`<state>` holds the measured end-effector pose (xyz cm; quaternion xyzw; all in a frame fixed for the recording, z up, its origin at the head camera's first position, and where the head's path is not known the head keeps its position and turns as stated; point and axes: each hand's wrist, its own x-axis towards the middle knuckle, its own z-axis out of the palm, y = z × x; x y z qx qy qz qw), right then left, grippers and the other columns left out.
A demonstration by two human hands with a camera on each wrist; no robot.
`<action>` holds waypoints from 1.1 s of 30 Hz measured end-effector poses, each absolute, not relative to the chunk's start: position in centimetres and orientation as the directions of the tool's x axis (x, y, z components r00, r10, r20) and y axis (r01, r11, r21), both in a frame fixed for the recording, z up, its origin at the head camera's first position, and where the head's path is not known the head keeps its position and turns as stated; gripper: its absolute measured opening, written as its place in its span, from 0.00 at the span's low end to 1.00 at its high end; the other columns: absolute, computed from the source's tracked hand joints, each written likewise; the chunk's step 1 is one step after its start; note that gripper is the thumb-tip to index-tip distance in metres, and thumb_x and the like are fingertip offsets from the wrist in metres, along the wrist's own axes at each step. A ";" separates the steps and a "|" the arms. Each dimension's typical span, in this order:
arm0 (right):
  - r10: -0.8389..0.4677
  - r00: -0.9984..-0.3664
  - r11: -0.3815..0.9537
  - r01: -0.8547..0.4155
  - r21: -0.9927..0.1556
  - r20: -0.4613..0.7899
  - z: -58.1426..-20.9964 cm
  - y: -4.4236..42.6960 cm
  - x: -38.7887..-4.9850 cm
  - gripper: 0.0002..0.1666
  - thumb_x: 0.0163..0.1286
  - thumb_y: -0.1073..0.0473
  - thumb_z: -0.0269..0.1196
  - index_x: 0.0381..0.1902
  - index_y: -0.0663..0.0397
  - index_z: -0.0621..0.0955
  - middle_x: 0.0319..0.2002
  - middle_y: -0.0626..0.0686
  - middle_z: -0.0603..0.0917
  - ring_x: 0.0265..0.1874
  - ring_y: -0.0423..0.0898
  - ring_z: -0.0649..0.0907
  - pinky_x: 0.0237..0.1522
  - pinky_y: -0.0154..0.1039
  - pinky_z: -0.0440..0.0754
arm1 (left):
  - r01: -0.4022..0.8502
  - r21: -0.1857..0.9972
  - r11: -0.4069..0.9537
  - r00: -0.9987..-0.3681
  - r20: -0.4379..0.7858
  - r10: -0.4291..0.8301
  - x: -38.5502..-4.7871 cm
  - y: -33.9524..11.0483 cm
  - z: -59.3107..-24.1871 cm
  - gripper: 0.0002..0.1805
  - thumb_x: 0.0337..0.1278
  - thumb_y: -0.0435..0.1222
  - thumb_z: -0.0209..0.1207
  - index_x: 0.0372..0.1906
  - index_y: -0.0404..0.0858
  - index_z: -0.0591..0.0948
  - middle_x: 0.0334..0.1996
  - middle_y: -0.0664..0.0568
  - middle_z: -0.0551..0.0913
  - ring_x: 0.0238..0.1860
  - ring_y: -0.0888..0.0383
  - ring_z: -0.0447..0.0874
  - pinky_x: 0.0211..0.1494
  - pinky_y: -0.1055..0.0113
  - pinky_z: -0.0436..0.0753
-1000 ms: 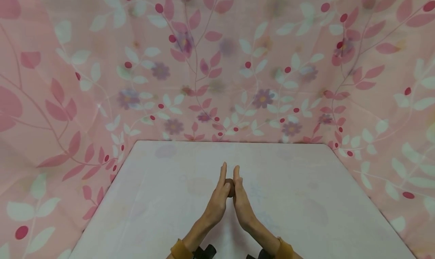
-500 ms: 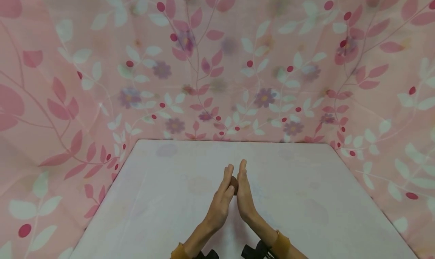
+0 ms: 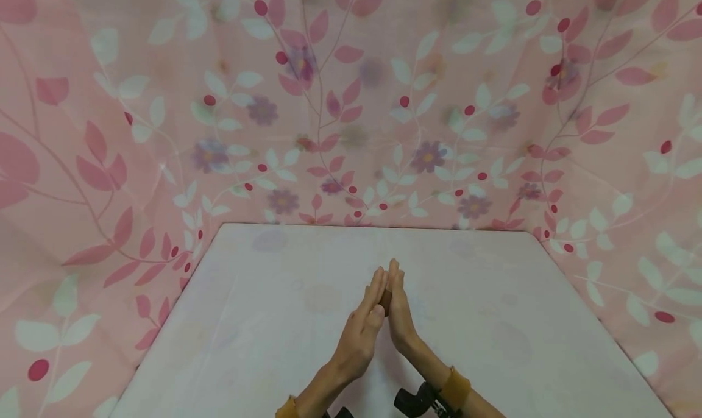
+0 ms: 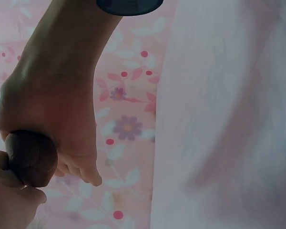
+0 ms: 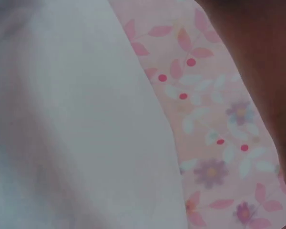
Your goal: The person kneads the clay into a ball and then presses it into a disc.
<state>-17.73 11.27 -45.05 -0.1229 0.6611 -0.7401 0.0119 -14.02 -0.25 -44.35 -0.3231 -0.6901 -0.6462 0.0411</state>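
The left hand [image 3: 358,340] and right hand [image 3: 401,318] face each other, fingers extended, neither curled around anything. A brown lump [image 3: 386,303] sits between the palms, whose opposed pressure apparently supports it above the white tabletop [image 3: 263,345] beneath both hands. Beyond the fingertips hangs a pink floral backdrop [image 3: 362,156].
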 end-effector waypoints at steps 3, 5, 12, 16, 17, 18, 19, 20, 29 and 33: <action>-0.209 -0.961 -0.102 -0.165 -0.981 0.183 -45.3 10.9 -17.4 0.42 0.78 0.37 0.18 0.76 0.57 0.27 0.77 0.55 0.24 0.77 0.59 0.38 0.74 0.60 0.36 | 0.516 0.854 -0.058 -0.776 0.495 0.390 -14.3 -0.3 -44.2 0.30 0.79 0.35 0.29 0.80 0.41 0.41 0.79 0.51 0.44 0.79 0.53 0.40 0.77 0.71 0.41; -0.219 -0.955 -0.084 -0.187 -0.979 0.201 -45.5 10.7 -17.1 0.40 0.79 0.39 0.18 0.76 0.58 0.27 0.77 0.55 0.26 0.77 0.58 0.39 0.74 0.60 0.36 | 0.519 0.853 -0.059 -0.777 0.499 0.384 -14.5 -0.3 -44.1 0.30 0.79 0.35 0.29 0.80 0.40 0.40 0.79 0.51 0.43 0.79 0.54 0.40 0.77 0.71 0.41; -0.218 -0.940 -0.053 -0.258 -0.965 0.264 -45.4 10.1 -16.3 0.36 0.81 0.44 0.19 0.78 0.56 0.31 0.79 0.53 0.31 0.78 0.55 0.45 0.74 0.60 0.34 | 0.494 0.867 -0.069 -0.793 0.482 0.372 -15.2 -0.4 -43.7 0.30 0.80 0.38 0.29 0.80 0.41 0.38 0.79 0.51 0.40 0.79 0.53 0.39 0.77 0.64 0.50; -0.235 -0.929 -0.057 -0.281 -0.958 0.286 -45.1 10.0 -16.0 0.35 0.81 0.45 0.19 0.78 0.54 0.32 0.79 0.53 0.32 0.78 0.55 0.44 0.74 0.61 0.33 | 0.449 0.890 -0.082 -0.815 0.446 0.371 -15.6 -0.5 -43.4 0.30 0.80 0.41 0.29 0.80 0.44 0.39 0.80 0.55 0.40 0.79 0.56 0.39 0.76 0.54 0.55; -0.245 -0.926 -0.060 -0.282 -0.958 0.288 -45.0 10.0 -15.9 0.35 0.81 0.45 0.19 0.78 0.54 0.32 0.79 0.52 0.32 0.78 0.53 0.41 0.74 0.61 0.33 | 0.443 0.893 -0.082 -0.820 0.440 0.367 -15.7 -0.6 -43.4 0.30 0.80 0.41 0.29 0.80 0.44 0.39 0.80 0.55 0.40 0.79 0.56 0.39 0.76 0.53 0.53; -0.256 -0.922 -0.064 -0.282 -0.957 0.289 -45.0 9.9 -15.8 0.35 0.81 0.44 0.18 0.78 0.53 0.31 0.79 0.50 0.31 0.78 0.52 0.38 0.74 0.61 0.32 | 0.438 0.896 -0.080 -0.824 0.435 0.364 -15.8 -0.6 -43.3 0.30 0.80 0.41 0.30 0.80 0.45 0.39 0.80 0.56 0.40 0.79 0.57 0.38 0.77 0.52 0.50; -0.265 -0.919 -0.071 -0.283 -0.956 0.292 -44.9 9.9 -15.7 0.35 0.81 0.44 0.18 0.78 0.53 0.31 0.79 0.49 0.31 0.78 0.52 0.37 0.74 0.60 0.33 | 0.434 0.898 -0.078 -0.827 0.431 0.361 -15.9 -0.7 -43.3 0.30 0.80 0.41 0.30 0.80 0.45 0.39 0.80 0.56 0.40 0.79 0.58 0.38 0.77 0.51 0.48; -0.274 -0.916 -0.077 -0.284 -0.956 0.294 -44.9 9.9 -15.7 0.35 0.81 0.44 0.18 0.78 0.52 0.31 0.79 0.49 0.31 0.78 0.51 0.35 0.74 0.60 0.33 | 0.433 0.898 -0.076 -0.830 0.430 0.356 -16.0 -0.7 -43.2 0.30 0.80 0.40 0.30 0.80 0.45 0.40 0.80 0.56 0.41 0.79 0.58 0.38 0.77 0.52 0.47; -0.358 -0.902 -0.118 -0.211 -0.970 0.240 -44.6 9.8 -14.4 0.35 0.81 0.43 0.18 0.78 0.50 0.29 0.79 0.49 0.34 0.78 0.48 0.38 0.75 0.49 0.41 | 0.465 0.885 -0.030 -0.834 0.449 0.319 -17.1 -1.0 -43.1 0.31 0.80 0.39 0.31 0.80 0.42 0.40 0.79 0.57 0.41 0.79 0.60 0.32 0.78 0.62 0.31; -0.403 -0.884 -0.119 -0.205 -0.972 0.236 -44.5 9.8 -13.6 0.36 0.80 0.43 0.17 0.77 0.51 0.28 0.79 0.50 0.33 0.78 0.49 0.37 0.75 0.50 0.42 | 0.451 0.892 -0.028 -0.848 0.438 0.298 -17.8 -1.3 -43.4 0.31 0.80 0.43 0.31 0.80 0.43 0.41 0.79 0.56 0.39 0.79 0.59 0.29 0.78 0.50 0.31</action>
